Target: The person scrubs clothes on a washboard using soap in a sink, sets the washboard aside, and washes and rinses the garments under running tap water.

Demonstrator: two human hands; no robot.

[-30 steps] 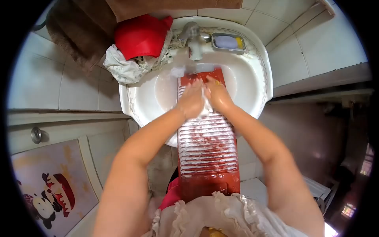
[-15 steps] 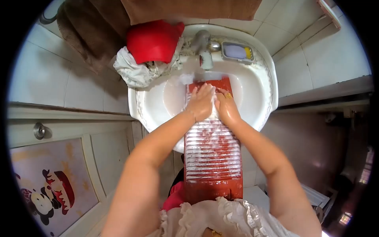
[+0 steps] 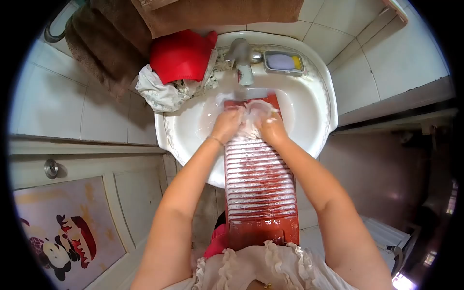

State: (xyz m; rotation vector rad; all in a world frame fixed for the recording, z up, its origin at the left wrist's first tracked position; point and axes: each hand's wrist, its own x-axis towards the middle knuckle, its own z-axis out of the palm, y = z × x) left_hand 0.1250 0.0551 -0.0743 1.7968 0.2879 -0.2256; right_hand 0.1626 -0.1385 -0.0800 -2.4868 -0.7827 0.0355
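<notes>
A red-brown washboard (image 3: 261, 186) slopes from my body into the white sink (image 3: 311, 108), its ridges coated with suds. At its upper end a soapy white cloth (image 3: 250, 121) is bunched between my hands. My left hand (image 3: 227, 126) is closed on the cloth's left side, its fingers slightly blurred. My right hand (image 3: 272, 128) grips the right side, with foam over the fingers. The faucet (image 3: 244, 72) stands just beyond both hands. How much cloth lies under the fingers is hidden.
A red basin-like item (image 3: 180, 57) and a crumpled white cloth (image 3: 157, 92) rest on the sink's left rim. A soap dish (image 3: 284, 63) with purple and yellow pieces sits right of the faucet. Brown towels (image 3: 104, 48) hang behind; a door (image 3: 137, 198) stands at left.
My hands have moved apart from lying close together on the cloth, and now grip its two sides. The cloth is bunched up and lifted a little between them. The view has shifted slightly.
</notes>
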